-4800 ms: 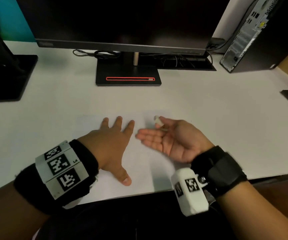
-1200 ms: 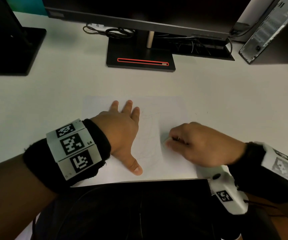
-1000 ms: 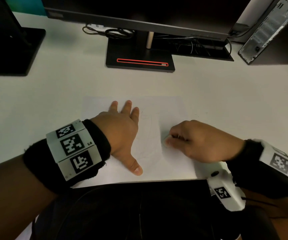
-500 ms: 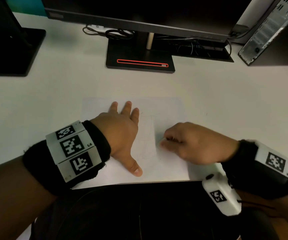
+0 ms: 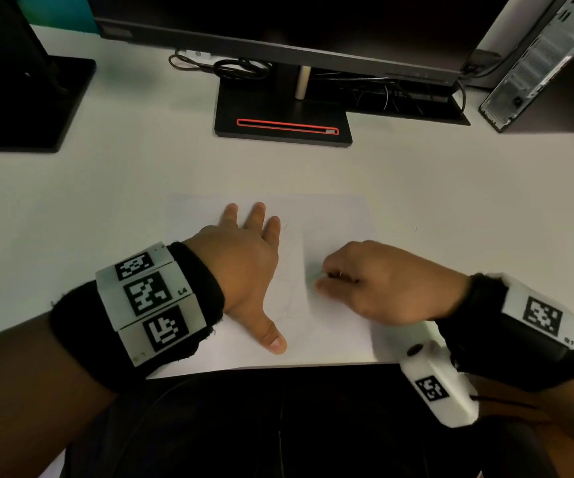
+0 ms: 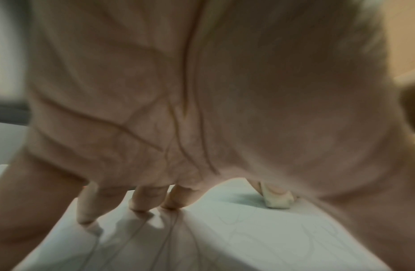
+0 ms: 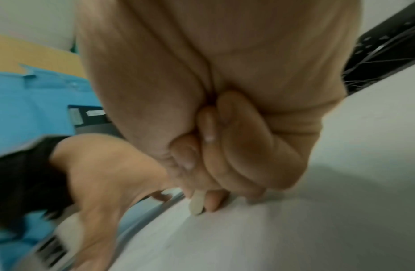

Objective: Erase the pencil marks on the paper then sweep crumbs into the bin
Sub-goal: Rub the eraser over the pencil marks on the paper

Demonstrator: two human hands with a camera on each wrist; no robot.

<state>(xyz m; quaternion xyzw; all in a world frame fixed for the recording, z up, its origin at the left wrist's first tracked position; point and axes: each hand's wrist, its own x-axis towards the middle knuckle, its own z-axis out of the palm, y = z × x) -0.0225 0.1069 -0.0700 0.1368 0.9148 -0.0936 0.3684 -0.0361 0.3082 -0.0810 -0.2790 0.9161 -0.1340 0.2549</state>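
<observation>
A white sheet of paper (image 5: 334, 215) lies on the white desk near its front edge, with faint pencil lines (image 5: 290, 305) down its middle. My left hand (image 5: 244, 257) lies flat on the paper's left part, fingers straight and thumb spread. My right hand (image 5: 375, 281) is curled just right of the lines and pinches a small pale eraser (image 7: 196, 204) against the paper. From the left wrist view the eraser (image 6: 278, 199) stands on the paper (image 6: 225, 238) beyond my left fingers (image 6: 146, 198). No bin is in view.
A monitor base (image 5: 284, 119) with a red slot stands behind the paper, with cables (image 5: 230, 65) beside it. A second black stand (image 5: 26, 101) sits at far left and a computer tower (image 5: 548, 63) at far right. The desk's front edge (image 5: 278, 369) runs just below my hands.
My right hand turned palm down from holding the eraser up and set it on the paper. Over the last second it slid slightly left, toward the pencil lines. My left hand stayed flat.
</observation>
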